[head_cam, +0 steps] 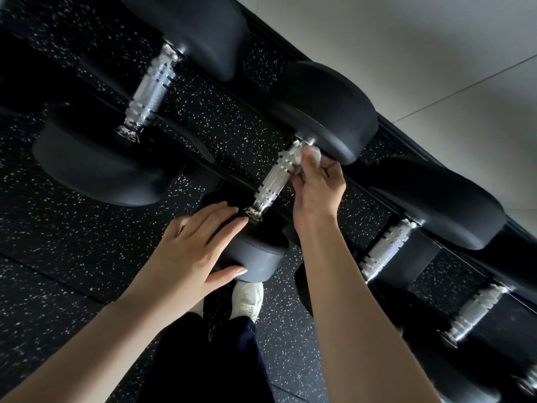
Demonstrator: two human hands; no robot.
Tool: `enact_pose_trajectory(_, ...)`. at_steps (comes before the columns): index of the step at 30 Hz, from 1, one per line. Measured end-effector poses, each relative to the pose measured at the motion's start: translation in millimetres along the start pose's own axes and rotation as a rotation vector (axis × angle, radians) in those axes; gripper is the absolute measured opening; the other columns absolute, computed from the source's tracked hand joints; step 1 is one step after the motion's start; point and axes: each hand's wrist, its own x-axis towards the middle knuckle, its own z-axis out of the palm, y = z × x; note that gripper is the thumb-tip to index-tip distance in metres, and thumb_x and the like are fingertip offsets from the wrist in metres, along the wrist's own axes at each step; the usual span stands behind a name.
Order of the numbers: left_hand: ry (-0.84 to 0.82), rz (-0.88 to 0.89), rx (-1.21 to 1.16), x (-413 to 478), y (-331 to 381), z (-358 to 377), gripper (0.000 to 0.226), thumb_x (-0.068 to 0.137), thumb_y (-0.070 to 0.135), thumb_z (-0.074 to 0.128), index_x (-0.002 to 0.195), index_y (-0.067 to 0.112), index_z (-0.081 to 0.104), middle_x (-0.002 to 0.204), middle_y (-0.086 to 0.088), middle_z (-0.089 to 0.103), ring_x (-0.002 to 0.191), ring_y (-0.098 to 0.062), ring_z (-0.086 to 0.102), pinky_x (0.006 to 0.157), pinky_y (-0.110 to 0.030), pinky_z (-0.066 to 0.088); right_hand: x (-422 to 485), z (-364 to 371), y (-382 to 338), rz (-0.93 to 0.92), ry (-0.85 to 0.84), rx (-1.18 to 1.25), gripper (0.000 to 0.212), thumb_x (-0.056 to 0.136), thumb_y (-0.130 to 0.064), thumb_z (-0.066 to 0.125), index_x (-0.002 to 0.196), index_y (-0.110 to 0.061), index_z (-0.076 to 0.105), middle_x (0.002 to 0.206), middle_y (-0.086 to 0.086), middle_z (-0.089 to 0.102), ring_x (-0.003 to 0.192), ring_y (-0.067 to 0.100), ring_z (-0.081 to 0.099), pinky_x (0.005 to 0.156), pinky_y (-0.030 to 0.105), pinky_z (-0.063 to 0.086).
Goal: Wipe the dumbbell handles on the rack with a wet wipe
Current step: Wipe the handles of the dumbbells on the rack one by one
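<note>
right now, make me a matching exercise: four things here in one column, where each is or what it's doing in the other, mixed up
1 left hand
2 right hand
3 wipe
4 shoe

a on the floor
b against the handle, far end
c resting on the near head
d pinching the wipe

Pairs: 1-c, 2-d, 3-b, 4-a

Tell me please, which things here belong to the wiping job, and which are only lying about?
Job: wet wipe, pinched by right hand, on the middle handle; left hand on that dumbbell's head; other handles.
Just there: white shoe, speckled floor, pale tiles.
</note>
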Motion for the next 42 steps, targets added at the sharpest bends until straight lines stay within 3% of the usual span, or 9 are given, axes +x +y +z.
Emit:
enact_pose_trajectory(5,0.013,0.007,0.012,0,-1,2,0.064,0.087,0.055,0.043,0.133,0.013,0.053,0.136,-0.005,0.053,0.132,-0.02,0.041,0.093,-0.039,0.038,11,-11,12,0.083,-0.152,0.17,0.008,0.087,-0.011,0.062,0.09,-0.012,0.055,0.088,0.005,0.06,0.081,0.015,0.06,0.079,0.026,0.052)
enact_pose_trajectory(9,0.01,0.009,0.02,0,-2,3,0.064,0.087,0.055,0.042,0.135,0.013,0.052,0.138,-0.005,0.051,0.133,-0.02,0.04,0.093,-0.04,0.038,20,-19,14,0.143,-0.267,0.208,0.025,0.076,-0.019,0.066,0.095,-0.011,0.052,0.094,0.007,0.058,0.087,0.016,0.058,0.087,0.029,0.049)
enact_pose_trajectory(14,0.009,0.005,0.015,-1,-1,3,0.064,0.088,0.055,0.041,0.135,0.012,0.052,0.139,-0.005,0.051,0.134,-0.02,0.04,0.093,-0.04,0.037,22,-30,18,0.166,-0.376,0.15,0.007,0.089,-0.009,0.055,0.091,-0.012,0.05,0.093,0.007,0.061,0.093,0.02,0.059,0.091,0.033,0.05)
enact_pose_trajectory(20,0.01,0.001,0.006,-2,0,3,0.065,0.09,0.056,0.039,0.136,0.012,0.051,0.14,-0.005,0.05,0.135,-0.021,0.039,0.093,-0.041,0.038,15,-42,28,0.228,-0.481,0.09,0.051,0.072,-0.017,0.078,0.108,-0.007,0.043,0.118,0.028,0.05,0.113,0.041,0.05,0.098,0.043,0.046)
enact_pose_trajectory(25,0.01,-0.003,0.008,-2,0,3,0.065,0.089,0.055,0.039,0.137,0.012,0.051,0.141,-0.005,0.049,0.135,-0.022,0.041,0.093,-0.041,0.039,-2,-49,37,0.306,-0.533,0.061,0.029,0.078,-0.005,0.062,0.101,-0.005,0.045,0.131,0.037,0.045,0.121,0.049,0.046,0.105,0.051,0.039)
enact_pose_trajectory(29,0.003,-0.004,0.019,-2,1,3,0.065,0.09,0.056,0.038,0.138,0.012,0.049,0.14,-0.005,0.049,0.135,-0.022,0.04,0.093,-0.041,0.037,-5,-53,35,0.312,-0.451,-0.193,0.016,0.088,0.007,0.052,0.097,-0.006,0.049,0.099,0.016,0.062,0.094,0.028,0.061,0.086,0.032,0.054)
enact_pose_trajectory(31,0.004,-0.006,0.019,-2,1,2,0.065,0.09,0.056,0.038,0.138,0.012,0.049,0.14,-0.005,0.049,0.135,-0.022,0.039,0.093,-0.041,0.038,-8,-53,33,0.276,-0.46,-0.354,0.018,0.088,0.01,0.051,0.093,-0.007,0.05,0.089,0.01,0.064,0.081,0.02,0.062,0.078,0.028,0.053)
enact_pose_trajectory(37,0.038,0.005,0.018,-3,1,3,0.064,0.091,0.056,0.038,0.138,0.012,0.048,0.139,-0.005,0.049,0.135,-0.022,0.039,0.091,-0.04,0.037,-13,-52,32,0.214,-0.449,-0.596,0.022,0.083,0.007,0.061,0.091,-0.011,0.052,0.091,0.016,0.063,0.091,0.031,0.057,0.095,0.05,0.043)
enact_pose_trajectory(42,0.059,-0.003,-0.001,-3,1,4,0.064,0.09,0.055,0.039,0.137,0.013,0.048,0.139,-0.005,0.049,0.135,-0.022,0.04,0.09,-0.041,0.04,-24,-53,32,0.126,-0.397,-0.663,0.025,0.078,0.004,0.069,0.088,-0.013,0.054,0.087,0.032,0.057,0.084,0.029,0.054,0.084,0.05,0.044)
